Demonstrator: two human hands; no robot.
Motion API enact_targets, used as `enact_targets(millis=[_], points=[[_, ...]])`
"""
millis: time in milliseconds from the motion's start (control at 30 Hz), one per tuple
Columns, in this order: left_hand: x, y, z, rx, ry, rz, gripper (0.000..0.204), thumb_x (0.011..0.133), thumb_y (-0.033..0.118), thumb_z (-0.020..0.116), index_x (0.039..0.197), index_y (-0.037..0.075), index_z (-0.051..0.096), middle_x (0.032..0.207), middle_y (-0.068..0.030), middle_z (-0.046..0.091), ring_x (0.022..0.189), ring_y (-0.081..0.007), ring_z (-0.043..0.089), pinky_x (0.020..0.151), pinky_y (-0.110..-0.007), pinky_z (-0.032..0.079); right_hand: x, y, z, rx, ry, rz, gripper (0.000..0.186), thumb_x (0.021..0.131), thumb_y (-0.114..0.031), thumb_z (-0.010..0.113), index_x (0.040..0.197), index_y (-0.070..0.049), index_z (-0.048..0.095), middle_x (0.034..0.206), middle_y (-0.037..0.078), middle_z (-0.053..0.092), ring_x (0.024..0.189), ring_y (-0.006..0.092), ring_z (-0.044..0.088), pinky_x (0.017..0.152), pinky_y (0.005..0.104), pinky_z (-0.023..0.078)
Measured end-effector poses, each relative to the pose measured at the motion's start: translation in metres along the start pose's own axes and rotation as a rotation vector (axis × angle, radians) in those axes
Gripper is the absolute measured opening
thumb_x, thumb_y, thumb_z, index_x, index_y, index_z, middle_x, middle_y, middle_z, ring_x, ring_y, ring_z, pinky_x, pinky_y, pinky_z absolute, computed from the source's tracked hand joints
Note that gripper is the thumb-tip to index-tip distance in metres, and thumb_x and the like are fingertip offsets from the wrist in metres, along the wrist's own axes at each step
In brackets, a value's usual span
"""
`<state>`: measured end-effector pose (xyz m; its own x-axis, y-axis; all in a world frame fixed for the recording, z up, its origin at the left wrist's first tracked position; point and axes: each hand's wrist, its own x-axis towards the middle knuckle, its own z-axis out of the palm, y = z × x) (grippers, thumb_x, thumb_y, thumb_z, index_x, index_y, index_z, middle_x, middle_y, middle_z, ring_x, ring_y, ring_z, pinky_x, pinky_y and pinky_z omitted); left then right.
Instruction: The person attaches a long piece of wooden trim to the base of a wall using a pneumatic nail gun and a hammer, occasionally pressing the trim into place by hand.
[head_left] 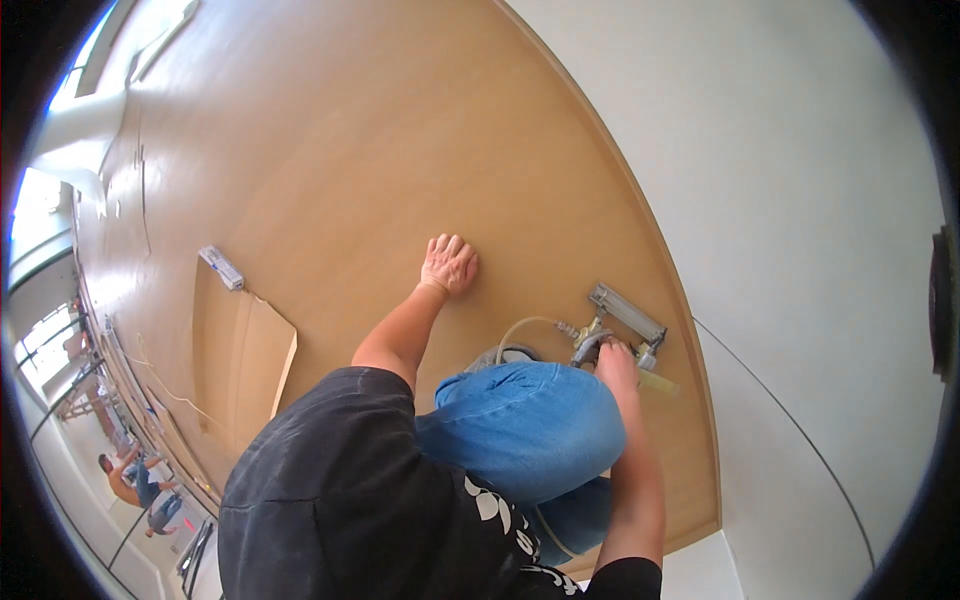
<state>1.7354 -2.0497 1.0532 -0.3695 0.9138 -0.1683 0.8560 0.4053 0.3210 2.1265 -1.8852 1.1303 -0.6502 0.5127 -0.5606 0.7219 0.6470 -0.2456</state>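
My left hand [451, 266] leans on a wide brown board surface [520, 190], fingers bent and slightly apart, with nothing seen in it. On the right, close to the surface's curved edge, my right hand [617, 365] is closed around the grip of an air nail gun [592, 345]. The gun's long grey magazine [628, 313] points away to the upper left of that hand. A pale air hose [525, 322] joins the gun at a metal fitting and curves back beside my blue-jeaned knee [540, 420]. My fingertips on the grip are partly hidden.
To the left lie a grey strip pack [222, 268] and a cut brown sheet [262, 345]. A pale wall or panel [790, 230] borders the curved edge at right. Two people [140, 480] are far off at lower left, near long stacked strips [165, 420].
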Motion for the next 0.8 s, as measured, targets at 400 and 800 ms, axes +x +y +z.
enact_targets(millis=[400,800], points=[[-0.035,-0.012,-0.044,-0.422,-0.425,-0.259,0.038,0.102,0.037,0.053,0.121,0.008,0.068,0.118,-0.0150,0.068,0.113,-0.0343,0.064,0.096,-0.048,0.052,0.010,-0.032,-0.017,-0.016,-0.060,0.098,0.040,0.087,-0.022,0.078,0.122,-0.004,0.069,0.122,0.021,0.071,0.115,0.0380,0.067,0.099,0.0454,0.054],[-0.506,-0.064,-0.194,-0.391,-0.063,-0.734,0.035,0.096,0.033,0.059,0.110,0.005,0.072,0.099,-0.0169,0.075,0.093,-0.0342,0.070,0.082,-0.047,0.053,0.040,-0.077,-0.124,0.430,-0.039,-0.304,0.032,0.083,-0.017,0.077,0.107,0.003,0.073,0.090,0.015,0.072,0.082,0.0228,0.067,0.076,0.0400,0.053]])
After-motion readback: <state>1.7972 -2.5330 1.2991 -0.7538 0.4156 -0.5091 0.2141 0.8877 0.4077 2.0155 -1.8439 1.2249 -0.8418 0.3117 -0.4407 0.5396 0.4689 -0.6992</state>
